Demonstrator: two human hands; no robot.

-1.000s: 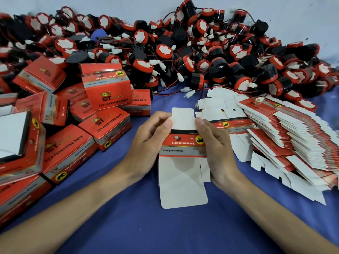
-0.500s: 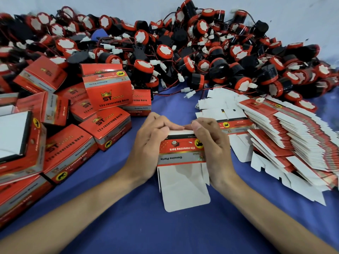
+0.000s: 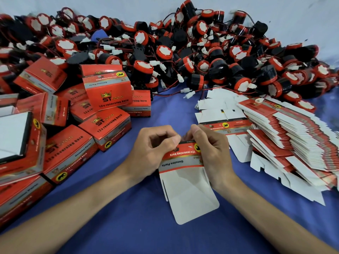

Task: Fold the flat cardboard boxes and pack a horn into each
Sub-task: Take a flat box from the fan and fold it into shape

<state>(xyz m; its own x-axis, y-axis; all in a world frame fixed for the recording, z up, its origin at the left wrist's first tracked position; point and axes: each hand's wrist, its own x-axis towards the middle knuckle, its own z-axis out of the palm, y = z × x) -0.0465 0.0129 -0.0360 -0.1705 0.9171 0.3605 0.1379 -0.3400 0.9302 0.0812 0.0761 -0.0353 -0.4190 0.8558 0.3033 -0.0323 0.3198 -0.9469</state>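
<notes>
A red and white cardboard box (image 3: pixel 183 162), half opened, is held above the blue cloth between both hands. My left hand (image 3: pixel 152 153) grips its left side with curled fingers, and my right hand (image 3: pixel 212 153) grips its right side, thumb at the top edge. Its long white flap (image 3: pixel 190 198) hangs toward me. The far flap is hidden behind my fingers. A big heap of red and black horns (image 3: pixel 192 52) with wires fills the back. Flat boxes (image 3: pixel 293 140) lie stacked at the right.
Several folded red boxes (image 3: pixel 108 92) are piled at the left, down to the near left edge. A blue cloth (image 3: pixel 128 226) covers the table. A pale wall (image 3: pixel 275 8) stands behind the horns. White plug connectors (image 3: pixel 189 93) lie ahead of my hands.
The far white flap, upright a second ago, has been folded down out of sight. Both hands have curled tighter over the box's top edge and the box has tilted slightly.
</notes>
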